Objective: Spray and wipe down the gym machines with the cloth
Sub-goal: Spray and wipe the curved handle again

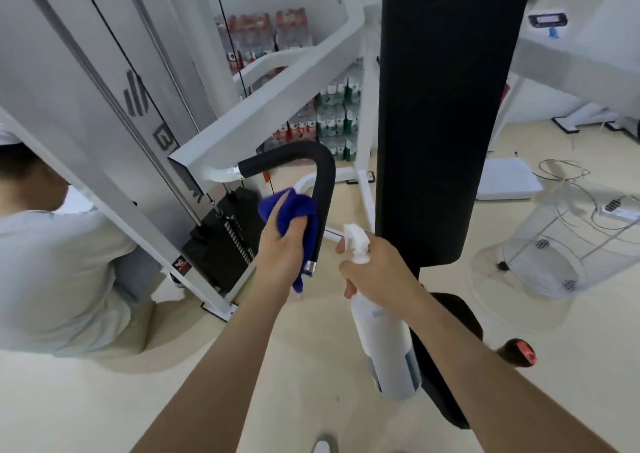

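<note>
A white gym machine (263, 113) stands ahead with a curved black foam handle (323, 175) sticking out toward me. My left hand (282, 248) grips a blue cloth (294, 210) and presses it around the lower, vertical part of that handle. To its right, my right hand (379, 272) holds a white spray bottle (384, 345) by the neck, a finger on the trigger and the nozzle aimed left toward the handle. A tall black back pad (446, 106) rises just behind the bottle.
A person in a light shirt (55, 279) crouches at the left beside the black weight stack (225, 241). Packs of bottled drinks (322, 120) are stacked at the back. A clear wire-framed drum (561, 244) and a white box (509, 180) sit on the beige floor at right.
</note>
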`<state>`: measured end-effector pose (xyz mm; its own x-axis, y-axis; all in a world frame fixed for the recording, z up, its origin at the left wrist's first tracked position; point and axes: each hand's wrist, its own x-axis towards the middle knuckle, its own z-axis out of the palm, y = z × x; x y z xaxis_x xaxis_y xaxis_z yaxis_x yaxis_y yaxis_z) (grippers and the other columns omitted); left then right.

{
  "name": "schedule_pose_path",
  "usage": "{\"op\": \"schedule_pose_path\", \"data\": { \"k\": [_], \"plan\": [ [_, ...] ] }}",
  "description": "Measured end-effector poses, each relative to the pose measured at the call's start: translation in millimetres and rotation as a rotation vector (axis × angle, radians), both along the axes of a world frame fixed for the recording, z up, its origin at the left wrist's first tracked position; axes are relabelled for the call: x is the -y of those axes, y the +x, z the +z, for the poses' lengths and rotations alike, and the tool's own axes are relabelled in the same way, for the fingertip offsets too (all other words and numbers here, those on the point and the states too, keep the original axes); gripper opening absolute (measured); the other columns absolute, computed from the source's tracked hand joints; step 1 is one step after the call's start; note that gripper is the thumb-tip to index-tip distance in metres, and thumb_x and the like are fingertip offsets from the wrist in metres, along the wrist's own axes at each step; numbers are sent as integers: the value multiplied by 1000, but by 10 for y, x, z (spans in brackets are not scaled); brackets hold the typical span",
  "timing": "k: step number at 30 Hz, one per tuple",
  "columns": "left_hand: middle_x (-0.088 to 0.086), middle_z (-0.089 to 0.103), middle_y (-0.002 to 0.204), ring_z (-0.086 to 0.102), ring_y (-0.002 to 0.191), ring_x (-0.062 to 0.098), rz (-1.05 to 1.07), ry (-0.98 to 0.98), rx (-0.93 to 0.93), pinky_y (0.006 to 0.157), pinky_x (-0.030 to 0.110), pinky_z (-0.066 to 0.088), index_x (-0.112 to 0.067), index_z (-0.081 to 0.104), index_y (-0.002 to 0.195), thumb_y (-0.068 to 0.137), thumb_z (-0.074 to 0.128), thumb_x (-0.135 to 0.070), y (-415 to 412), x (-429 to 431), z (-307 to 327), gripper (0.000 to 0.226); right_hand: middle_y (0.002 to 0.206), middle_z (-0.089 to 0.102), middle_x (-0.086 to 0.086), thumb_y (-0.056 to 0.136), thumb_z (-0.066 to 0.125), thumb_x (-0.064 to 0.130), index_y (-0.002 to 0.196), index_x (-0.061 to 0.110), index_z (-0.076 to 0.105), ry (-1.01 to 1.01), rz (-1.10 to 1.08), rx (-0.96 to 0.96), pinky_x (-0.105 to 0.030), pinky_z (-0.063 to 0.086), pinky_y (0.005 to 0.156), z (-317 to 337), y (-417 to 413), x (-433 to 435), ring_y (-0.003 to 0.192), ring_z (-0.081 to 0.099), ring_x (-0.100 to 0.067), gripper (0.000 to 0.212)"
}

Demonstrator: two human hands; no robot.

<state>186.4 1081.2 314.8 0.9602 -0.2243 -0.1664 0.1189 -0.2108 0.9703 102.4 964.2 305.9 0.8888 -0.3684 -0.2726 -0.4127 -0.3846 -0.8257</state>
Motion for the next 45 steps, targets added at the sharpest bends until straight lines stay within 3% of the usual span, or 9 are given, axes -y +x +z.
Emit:
{"op": "schedule_pose_path", "data": {
  "k": [3,9,16,18,21,26,31,38,45],
  "plan": [
    [4,50,134,54,114,25,-201,322,216,98,34,41,-24,17,153,96,54,-31,412,425,11,68,57,64,-1,80,52,8,94,21,58,31,-47,24,-42,58,78,17,-4,-35,63,71,-24,21],
    [20,51,116,52,67,26,-248,1021,551,54,36,42,-29,-11,152,85,64,-13,363,590,-139,103,62,64,2,83,58,9,92,24,60,0,-173,36,-36,58,72,-18,35,-62,53,64,-9,18],
    [16,52,115,56,70,21,-399,1083,586,56,31,45,-30,-25,145,92,58,-15,-32,33,-399,100,70,65,5,88,62,9,91,31,56,30,-186,72,-8,47,56,75,92,-150,56,67,-6,23],
    [13,56,112,57,74,21,-482,1157,619,59,31,44,-25,-19,149,90,60,-12,2,-2,-255,99,67,65,6,90,62,10,91,32,56,64,-185,74,-3,42,47,101,73,-140,52,65,0,23],
    [4,56,90,51,69,18,-566,1281,804,59,31,42,-21,27,143,85,62,-9,135,13,77,68,62,64,5,89,62,9,88,33,55,69,-208,82,-3,41,47,123,13,-60,53,64,4,26],
    [-2,62,89,55,71,15,-491,883,741,61,30,44,-28,53,122,91,52,-23,270,241,286,31,59,64,1,87,57,7,100,25,58,86,-282,139,-19,47,64,196,-257,197,58,67,-7,22],
    [-10,58,82,59,72,11,-495,442,445,67,34,50,-26,41,115,90,60,-33,8,758,268,32,65,68,-1,84,60,16,96,35,55,29,-487,159,-27,51,68,160,-669,704,69,70,-18,22],
    [-15,69,82,65,80,7,-682,119,241,72,27,52,-38,65,95,86,67,-31,-815,1941,214,11,72,71,-13,85,59,12,98,22,59,91,-741,226,-28,54,65,154,-1512,1652,55,66,-9,16],
    [-6,69,76,65,73,11,-707,-53,-24,64,26,48,-30,62,90,98,50,-33,-1738,3229,125,15,73,69,-9,81,58,13,95,25,58,42,-747,173,-32,55,67,166,-2256,2787,61,65,-18,18]
  ]
}}
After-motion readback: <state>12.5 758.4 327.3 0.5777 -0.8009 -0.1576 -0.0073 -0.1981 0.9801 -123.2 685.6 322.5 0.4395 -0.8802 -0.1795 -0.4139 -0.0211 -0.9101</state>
